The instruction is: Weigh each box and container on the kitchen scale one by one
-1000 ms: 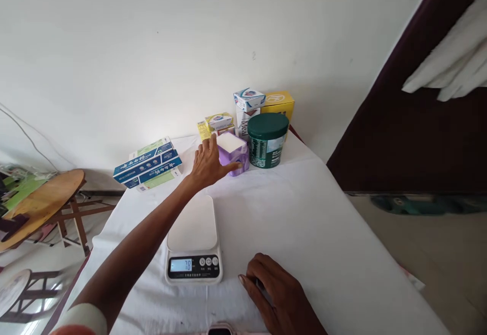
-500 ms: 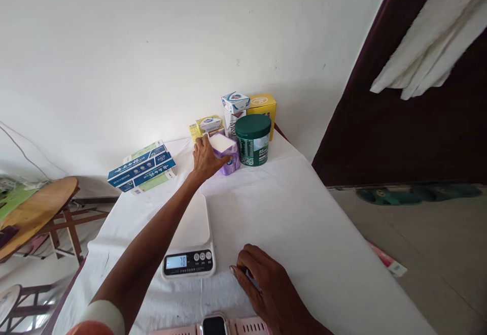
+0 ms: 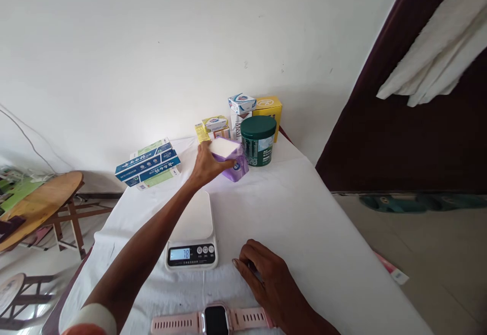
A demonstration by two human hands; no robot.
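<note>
My left hand [image 3: 208, 166] reaches over the table and grips a purple-wrapped pack [image 3: 236, 168] with a white top. Its thumb lies along the near side, and the pack is tilted slightly, just left of a green lidded tub [image 3: 258, 141]. On the cloth nearer to me sits a white kitchen scale [image 3: 192, 223], its platform bare and its display showing 78 after what looks like a minus sign. My right hand [image 3: 266, 274] rests on the cloth to the right of the scale, fingers curled in, with nothing visible in them. A pink-strapped smartwatch [image 3: 215, 320] lies at the front.
Behind the tub stand a yellow box [image 3: 271, 105], a blue-and-white box [image 3: 242, 103] on a carton [image 3: 236, 122], and small yellow boxes [image 3: 215, 123]. Blue toothpaste-like boxes [image 3: 148, 163] are stacked at left. The white wall [image 3: 152, 45] rises behind the table.
My left hand has drawn the purple pack slightly towards me and tilted it, away from the boxes behind. My right hand stays curled on the cloth. The view has shifted a little.
</note>
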